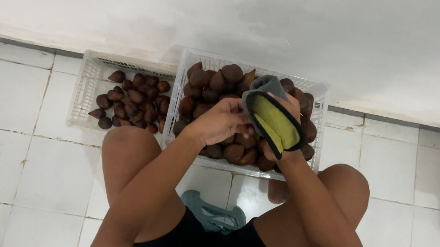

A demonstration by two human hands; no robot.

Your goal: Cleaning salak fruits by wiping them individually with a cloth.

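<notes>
Both forearms reach forward from between the spread, bent knees, converging in front of the body. The left hand (220, 120) has its fingers curled inward in a closed grip, knuckles up. The right hand (283, 128) is raised just beside it, wrist bent, its fingers mostly hidden, so its grip seems closed.

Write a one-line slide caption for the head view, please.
Seated person's left hand and right hand handle a grey-and-yellow cloth over a white crate of brown fruits.

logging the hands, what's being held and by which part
A grey and yellow-green glove over the full crate: left hand pinches its edge, right hand is behind it.
</notes>
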